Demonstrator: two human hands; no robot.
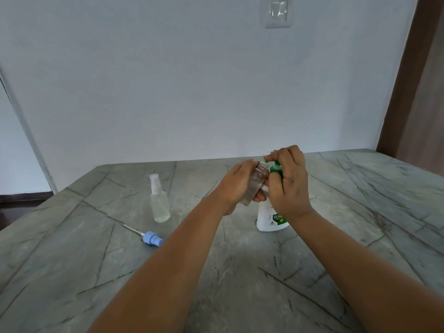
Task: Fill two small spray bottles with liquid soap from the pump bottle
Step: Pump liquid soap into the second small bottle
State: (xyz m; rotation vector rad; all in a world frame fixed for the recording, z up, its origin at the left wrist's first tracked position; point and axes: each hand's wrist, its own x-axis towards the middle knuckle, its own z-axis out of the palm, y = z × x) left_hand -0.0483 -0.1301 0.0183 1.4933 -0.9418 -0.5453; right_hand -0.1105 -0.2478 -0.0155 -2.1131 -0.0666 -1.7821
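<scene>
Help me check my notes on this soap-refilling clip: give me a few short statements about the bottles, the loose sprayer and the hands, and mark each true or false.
1. The left hand holds a small clear uncapped spray bottle tilted toward the pump's spout. True.
2. The right hand rests flat on the grey marble-patterned table. False: it is on the green pump head of the white pump bottle.
3. The blue spray cap with its dip tube lies loose on the table. True.
4. The small clear spray bottle with the white sprayer lies on its side. False: it stands upright.
5. The white pump bottle stands on the table. True.
</scene>
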